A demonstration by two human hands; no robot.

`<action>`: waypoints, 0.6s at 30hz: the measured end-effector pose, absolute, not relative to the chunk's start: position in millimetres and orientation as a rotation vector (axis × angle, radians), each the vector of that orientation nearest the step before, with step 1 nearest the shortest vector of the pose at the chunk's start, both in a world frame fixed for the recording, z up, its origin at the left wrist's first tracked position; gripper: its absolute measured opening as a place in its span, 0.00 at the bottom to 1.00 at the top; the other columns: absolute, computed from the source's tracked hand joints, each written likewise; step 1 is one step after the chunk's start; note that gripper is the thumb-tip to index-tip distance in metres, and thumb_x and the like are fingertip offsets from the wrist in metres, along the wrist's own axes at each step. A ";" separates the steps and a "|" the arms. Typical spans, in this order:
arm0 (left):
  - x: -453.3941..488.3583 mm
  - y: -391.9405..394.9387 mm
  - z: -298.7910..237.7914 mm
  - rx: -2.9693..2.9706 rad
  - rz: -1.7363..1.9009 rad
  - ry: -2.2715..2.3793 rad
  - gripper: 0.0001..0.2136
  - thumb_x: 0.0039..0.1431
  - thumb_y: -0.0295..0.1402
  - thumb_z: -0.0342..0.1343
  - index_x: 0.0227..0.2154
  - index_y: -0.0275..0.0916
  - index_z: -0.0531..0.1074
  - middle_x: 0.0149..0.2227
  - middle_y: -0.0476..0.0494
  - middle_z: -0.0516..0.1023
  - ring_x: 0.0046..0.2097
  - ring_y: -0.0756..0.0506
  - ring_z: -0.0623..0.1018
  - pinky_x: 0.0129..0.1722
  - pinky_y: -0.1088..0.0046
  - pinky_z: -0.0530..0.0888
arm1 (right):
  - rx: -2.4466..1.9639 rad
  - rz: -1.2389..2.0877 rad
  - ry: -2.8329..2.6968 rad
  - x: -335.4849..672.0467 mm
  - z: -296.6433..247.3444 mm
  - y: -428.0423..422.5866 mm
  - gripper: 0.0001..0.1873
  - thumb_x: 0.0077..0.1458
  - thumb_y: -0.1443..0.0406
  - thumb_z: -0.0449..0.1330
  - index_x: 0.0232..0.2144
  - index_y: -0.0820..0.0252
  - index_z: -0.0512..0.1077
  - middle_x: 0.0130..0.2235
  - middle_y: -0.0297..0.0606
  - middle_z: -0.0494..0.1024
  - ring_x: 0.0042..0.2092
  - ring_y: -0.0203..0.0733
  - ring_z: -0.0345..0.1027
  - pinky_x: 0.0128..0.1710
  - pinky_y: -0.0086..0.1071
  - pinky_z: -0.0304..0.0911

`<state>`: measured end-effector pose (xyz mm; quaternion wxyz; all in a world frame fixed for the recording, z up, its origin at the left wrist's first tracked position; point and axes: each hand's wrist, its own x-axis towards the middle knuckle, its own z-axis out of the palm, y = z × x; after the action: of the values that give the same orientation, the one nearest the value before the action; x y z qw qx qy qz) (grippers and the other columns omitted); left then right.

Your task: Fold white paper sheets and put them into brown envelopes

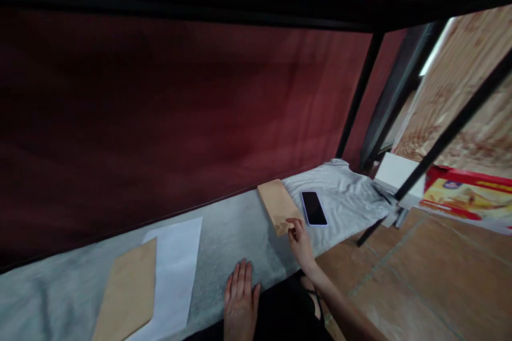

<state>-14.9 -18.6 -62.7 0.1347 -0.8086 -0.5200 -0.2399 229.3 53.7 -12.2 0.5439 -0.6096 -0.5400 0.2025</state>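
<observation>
My right hand point(299, 238) reaches out to a small brown envelope point(277, 204) on the grey cloth-covered table point(232, 240) and pinches its near corner between thumb and fingers. My left hand point(240, 299) lies flat, fingers stretched, on the table's near edge and holds nothing. A larger brown envelope point(128, 293) rests at the left, partly over a white sheet of paper point(178, 261). A dark phone point(314, 208) lies face up just right of the small envelope.
A dark red panel point(168, 117) backs the table under a black shelf. Black metal frame legs point(440, 144) stand at the right. A white box point(398, 173) and a red and yellow carton point(468, 194) sit on the tiled floor.
</observation>
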 end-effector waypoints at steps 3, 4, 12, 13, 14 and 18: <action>-20.7 -20.5 -52.7 -2.348 -0.667 -1.605 0.24 0.69 0.34 0.43 0.66 0.41 0.60 0.63 0.40 0.71 0.62 0.42 0.71 0.58 0.60 0.71 | -1.396 0.439 -1.634 197.6 -27.3 34.6 0.21 0.57 0.74 0.49 0.49 0.54 0.71 0.52 0.42 0.73 0.54 0.46 0.70 0.54 0.42 0.67; -25.7 -20.5 -49.0 -2.320 -0.673 -1.654 0.23 0.69 0.34 0.43 0.65 0.41 0.61 0.63 0.40 0.71 0.62 0.42 0.71 0.57 0.61 0.71 | -1.401 0.383 -1.718 189.3 -32.4 29.2 0.22 0.57 0.74 0.49 0.50 0.54 0.72 0.54 0.43 0.73 0.56 0.47 0.69 0.56 0.43 0.66; -107.9 -37.7 -36.8 -1.904 -0.651 -2.022 0.27 0.68 0.37 0.43 0.69 0.40 0.54 0.66 0.34 0.64 0.69 0.36 0.60 0.65 0.48 0.60 | -1.488 0.009 -2.025 176.5 -56.1 16.9 0.24 0.59 0.72 0.50 0.55 0.53 0.70 0.56 0.43 0.75 0.55 0.51 0.69 0.57 0.47 0.60; -117.6 -42.6 -37.8 -1.873 -0.640 -2.066 0.27 0.68 0.37 0.43 0.69 0.40 0.53 0.67 0.34 0.64 0.69 0.36 0.60 0.65 0.47 0.59 | -1.486 -0.003 -2.033 177.6 -57.2 17.4 0.24 0.59 0.72 0.50 0.55 0.53 0.70 0.56 0.43 0.75 0.54 0.51 0.69 0.57 0.46 0.60; -126.3 -47.2 -38.5 -1.852 -0.640 -2.098 0.27 0.68 0.37 0.43 0.69 0.41 0.53 0.67 0.34 0.63 0.69 0.36 0.60 0.65 0.47 0.59 | -1.485 -0.010 -2.040 178.5 -58.2 17.8 0.24 0.59 0.72 0.50 0.55 0.53 0.70 0.56 0.43 0.75 0.54 0.51 0.70 0.56 0.46 0.60; -156.7 -54.1 -29.2 -1.797 -0.703 -2.154 0.28 0.69 0.41 0.42 0.69 0.40 0.53 0.68 0.33 0.60 0.70 0.36 0.56 0.65 0.49 0.60 | -1.490 -0.027 -2.064 180.1 -59.9 17.4 0.23 0.59 0.70 0.51 0.55 0.53 0.70 0.56 0.43 0.75 0.54 0.52 0.69 0.56 0.46 0.60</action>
<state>-156.7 -54.1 -29.2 0.1242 -0.6165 -0.7391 -0.2413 180.1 17.4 -59.9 0.2934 -0.5595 -0.7751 -0.0101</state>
